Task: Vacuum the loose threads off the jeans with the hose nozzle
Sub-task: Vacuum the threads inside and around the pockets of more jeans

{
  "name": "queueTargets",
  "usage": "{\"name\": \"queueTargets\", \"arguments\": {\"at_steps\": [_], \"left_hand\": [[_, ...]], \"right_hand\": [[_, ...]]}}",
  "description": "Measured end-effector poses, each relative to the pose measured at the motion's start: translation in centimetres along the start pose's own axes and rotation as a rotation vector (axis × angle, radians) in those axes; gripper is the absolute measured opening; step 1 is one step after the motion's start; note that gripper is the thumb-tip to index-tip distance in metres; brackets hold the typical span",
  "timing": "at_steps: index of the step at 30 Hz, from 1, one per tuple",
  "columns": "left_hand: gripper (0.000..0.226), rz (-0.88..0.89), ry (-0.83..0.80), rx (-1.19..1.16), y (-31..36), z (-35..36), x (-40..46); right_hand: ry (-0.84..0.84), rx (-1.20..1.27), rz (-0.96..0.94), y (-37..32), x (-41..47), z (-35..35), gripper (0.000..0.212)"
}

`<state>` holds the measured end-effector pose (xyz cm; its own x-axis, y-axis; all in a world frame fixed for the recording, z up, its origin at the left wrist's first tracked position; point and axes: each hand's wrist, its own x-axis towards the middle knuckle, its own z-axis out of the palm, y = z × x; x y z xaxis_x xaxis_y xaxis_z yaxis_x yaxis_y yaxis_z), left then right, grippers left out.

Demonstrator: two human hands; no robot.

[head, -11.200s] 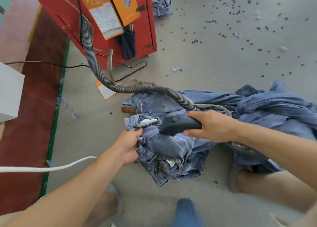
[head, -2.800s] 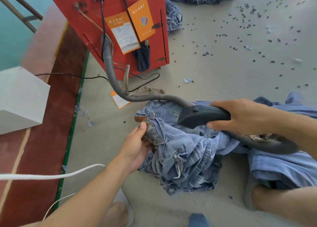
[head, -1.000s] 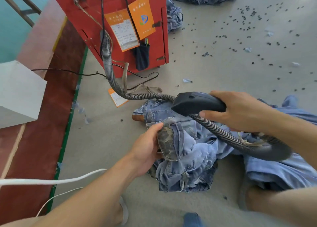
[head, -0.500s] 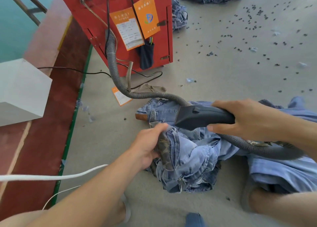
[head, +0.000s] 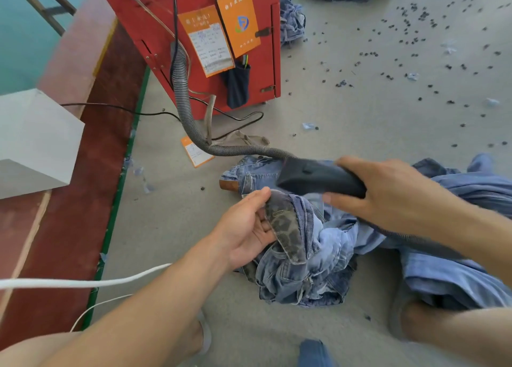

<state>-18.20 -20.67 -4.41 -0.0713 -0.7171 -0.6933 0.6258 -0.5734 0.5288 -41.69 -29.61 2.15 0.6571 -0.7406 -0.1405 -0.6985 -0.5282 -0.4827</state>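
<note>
The right hand (head: 393, 197) has its grip wrapped around the rear of the hose nozzle (head: 318, 176), a smooth dark plastic wedge that widens toward its mouth. Just below that mouth, the left hand (head: 249, 228) pinches a turned-out flap of the jeans (head: 310, 255), thumb on top, showing a mottled, leopard-like lining edged with pale stitching. The jeans lie bunched on the grey floor (head: 360, 117) beneath both hands, soft faded denim in deep folds; whether the nozzle mouth touches the cloth is hard to tell. The ribbed grey hose (head: 182, 95) runs from behind the nozzle up to a red metal cabinet (head: 199, 3) carrying 2 orange tags. Its other stretch passes under the right forearm and is partly hidden. Small dark scraps dot the floor beyond.
</note>
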Motion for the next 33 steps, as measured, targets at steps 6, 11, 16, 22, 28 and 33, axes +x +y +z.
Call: {"name": "queueTargets", "arguments": {"at_steps": [6,11,16,22,28,33], "left_hand": [[0.039,-0.047,-0.01,-0.081,-0.2,-0.1,0.3],[0.038,-0.076,0.036,-0.088,-0.4,-0.7,0.6],[0.037,-0.099,0.082,-0.032,-0.6,-0.5,0.4],[0.038,-0.079,0.091,0.032,-0.9,0.0,0.6],[0.034,-0.051,-0.017,0.063,-1.7,-0.4,0.3],[0.038,-0.024,-0.025,0.051,-1.0,-0.6,0.4]], "right_hand": [[-0.22,-0.008,-0.08,0.2,-0.9,-2.2,0.032],[-0.073,-0.044,-0.007,-0.8,-0.4,1.0,0.032],[-0.001,0.11,0.113,1.0,0.2,-2.4,0.017],[-0.253,-0.018,0.021,1.0,-0.6,-1.5,0.026],[-0.087,-0.003,0.151,1.6,1.6,0.0,0.021],[-0.267,0.15,0.036,1.9,0.5,-2.4,0.015]]}}
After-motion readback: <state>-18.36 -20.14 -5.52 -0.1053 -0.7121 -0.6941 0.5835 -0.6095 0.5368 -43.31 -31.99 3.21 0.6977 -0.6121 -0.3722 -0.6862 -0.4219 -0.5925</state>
